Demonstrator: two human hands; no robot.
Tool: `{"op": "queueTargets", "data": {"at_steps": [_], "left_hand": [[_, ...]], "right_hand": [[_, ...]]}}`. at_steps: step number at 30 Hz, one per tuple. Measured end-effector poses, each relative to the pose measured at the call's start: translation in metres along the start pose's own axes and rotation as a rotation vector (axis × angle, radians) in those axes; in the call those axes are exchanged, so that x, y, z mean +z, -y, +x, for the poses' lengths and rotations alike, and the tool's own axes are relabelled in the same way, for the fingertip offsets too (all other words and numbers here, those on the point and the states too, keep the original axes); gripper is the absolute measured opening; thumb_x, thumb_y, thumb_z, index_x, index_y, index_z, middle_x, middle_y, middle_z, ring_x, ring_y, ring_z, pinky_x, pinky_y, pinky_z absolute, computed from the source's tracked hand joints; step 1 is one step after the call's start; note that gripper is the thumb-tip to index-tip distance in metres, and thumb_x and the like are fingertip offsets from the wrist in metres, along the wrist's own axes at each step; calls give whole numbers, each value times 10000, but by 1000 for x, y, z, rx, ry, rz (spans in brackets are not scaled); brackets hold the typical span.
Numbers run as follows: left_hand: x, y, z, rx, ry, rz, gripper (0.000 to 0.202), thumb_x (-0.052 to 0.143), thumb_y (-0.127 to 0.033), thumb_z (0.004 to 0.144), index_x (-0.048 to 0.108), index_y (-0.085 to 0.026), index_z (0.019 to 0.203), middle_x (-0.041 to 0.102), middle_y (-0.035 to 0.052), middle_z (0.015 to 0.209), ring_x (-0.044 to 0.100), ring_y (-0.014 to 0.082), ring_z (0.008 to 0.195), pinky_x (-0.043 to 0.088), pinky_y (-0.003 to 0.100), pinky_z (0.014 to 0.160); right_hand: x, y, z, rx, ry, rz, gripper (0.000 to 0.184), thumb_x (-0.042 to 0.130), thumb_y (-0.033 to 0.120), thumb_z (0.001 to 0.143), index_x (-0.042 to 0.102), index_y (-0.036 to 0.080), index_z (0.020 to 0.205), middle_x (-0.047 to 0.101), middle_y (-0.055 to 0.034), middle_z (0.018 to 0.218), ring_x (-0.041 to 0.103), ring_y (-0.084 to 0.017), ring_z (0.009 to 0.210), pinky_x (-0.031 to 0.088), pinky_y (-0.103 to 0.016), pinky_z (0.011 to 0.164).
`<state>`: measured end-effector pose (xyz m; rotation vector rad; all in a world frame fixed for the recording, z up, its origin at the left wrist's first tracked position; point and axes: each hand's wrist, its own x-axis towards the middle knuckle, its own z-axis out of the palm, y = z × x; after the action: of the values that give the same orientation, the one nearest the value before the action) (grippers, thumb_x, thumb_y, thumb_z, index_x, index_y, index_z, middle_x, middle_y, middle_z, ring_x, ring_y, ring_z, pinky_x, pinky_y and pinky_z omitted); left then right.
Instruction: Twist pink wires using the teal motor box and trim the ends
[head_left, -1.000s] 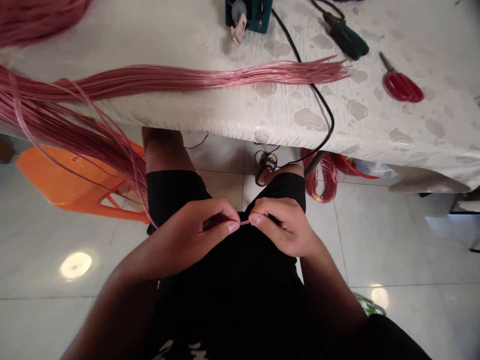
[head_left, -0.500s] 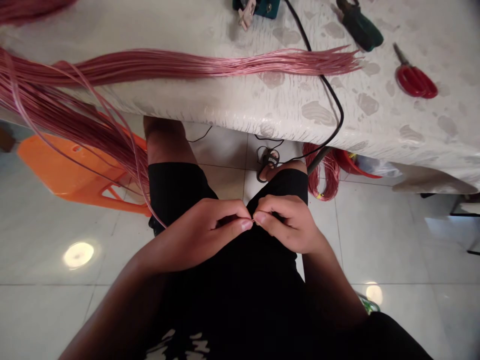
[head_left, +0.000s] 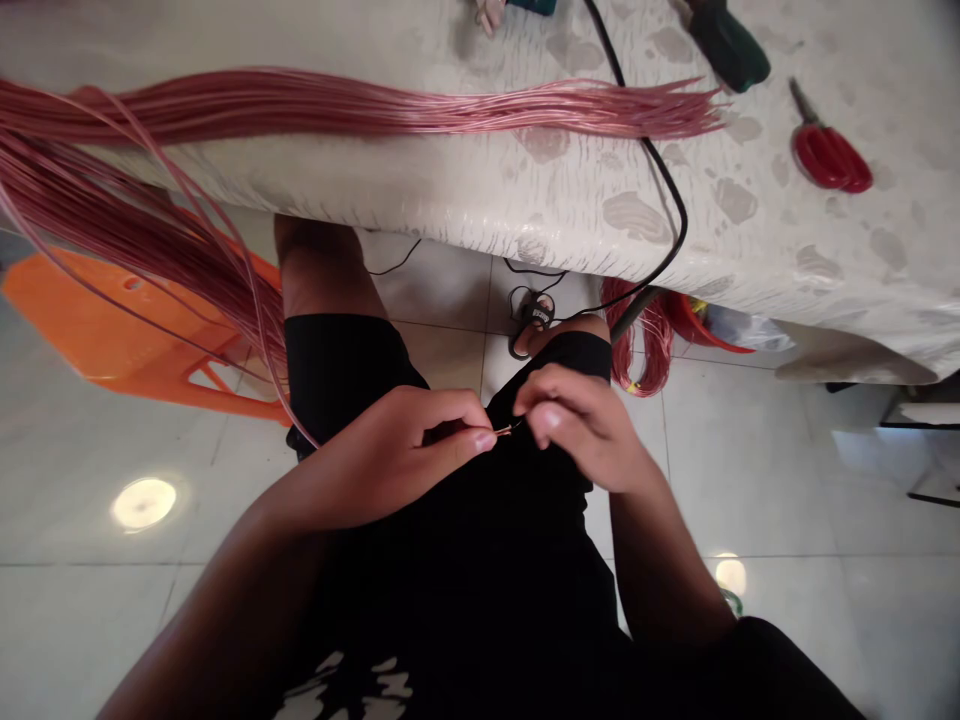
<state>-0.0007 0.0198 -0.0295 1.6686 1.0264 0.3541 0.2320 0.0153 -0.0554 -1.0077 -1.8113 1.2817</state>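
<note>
My left hand (head_left: 405, 450) pinches the end of a thin pink wire (head_left: 504, 431) over my lap, thumb and forefinger pressed together. My right hand (head_left: 581, 425) is just to its right, fingers curled, fingertips touching the bare tip of that wire. The wire runs from a hanging sheaf of pink wires (head_left: 150, 250) at the left. A long bundle of pink wires (head_left: 390, 105) lies across the table (head_left: 570, 200) above my knees.
Red scissors (head_left: 829, 150) and a green-handled tool (head_left: 731, 50) lie on the table at the right. A black cable (head_left: 671, 215) drops over the table edge. An orange plastic stool (head_left: 112, 330) stands left; a coil of pink wire (head_left: 645, 345) sits under the table.
My right hand has loosened and lifted slightly from the wire end, leaving a short bare tip showing. The view has tilted down a little; my left hand keeps its pinch.
</note>
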Motion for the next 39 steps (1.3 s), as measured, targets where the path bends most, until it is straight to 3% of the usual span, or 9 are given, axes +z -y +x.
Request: {"op": "queueTargets", "data": {"at_steps": [3,7,18,23,27,30,33,36,39], "left_hand": [[2,0,0,-13,13,15,263,553,-351,964,606,-214,745,564,-61,635,503,92,596,355,196,532],[0,0,-2,8,50,22,298,564,-318,950,522,-195,682,480,-61,598,423,85,552,304,205,495],[-9,-7,-1,76,161,-52,223,472,-264,995,621,-194,844,536,-71,625,477,70,550,363,184,529],[-5,-6,0,127,133,-24,207,477,-233,1002,625,-195,862,553,-77,666,484,53,584,375,164,568],[-5,-3,-3,157,144,-4,193,482,-242,1008,634,-201,895,642,-68,771,570,54,687,412,160,652],[-8,2,-6,121,155,21,205,483,-287,1009,650,-205,922,689,-47,838,616,81,751,434,183,679],[-11,6,-6,77,120,33,217,492,-326,1006,659,-214,925,701,-38,862,620,96,759,432,197,658],[-8,6,-4,50,92,31,202,501,-318,1001,659,-218,923,689,-47,840,614,93,754,431,194,657],[-4,5,-1,30,82,32,208,513,-309,992,631,-204,856,628,-64,739,568,77,679,405,183,599]], "right_hand": [[14,5,4,-15,134,-54,237,515,343,999,568,211,809,546,25,697,508,-106,635,415,-264,608],[24,7,5,-16,106,-48,342,517,311,1005,483,212,679,493,44,618,440,-84,564,359,-254,548],[22,0,5,-90,38,92,310,583,214,967,550,184,661,520,49,577,450,-63,521,340,-233,509],[20,-1,4,-100,43,99,297,608,161,940,544,176,650,522,49,571,454,-56,517,341,-223,504],[14,-4,0,-77,73,176,298,619,157,939,547,176,650,528,45,560,468,-63,507,347,-227,492],[5,-9,-3,-80,-97,262,331,571,183,982,526,184,654,500,52,548,470,-64,482,346,-237,484],[-2,-11,-6,-83,-260,282,270,509,229,1022,561,193,759,541,41,600,523,-80,509,395,-247,500],[5,-4,-8,-30,-126,216,102,562,273,998,621,197,1033,663,-9,809,628,-114,675,503,-272,614],[20,5,-7,-44,-32,94,207,654,238,937,620,219,1141,687,-15,951,661,-121,822,537,-266,724]]}}
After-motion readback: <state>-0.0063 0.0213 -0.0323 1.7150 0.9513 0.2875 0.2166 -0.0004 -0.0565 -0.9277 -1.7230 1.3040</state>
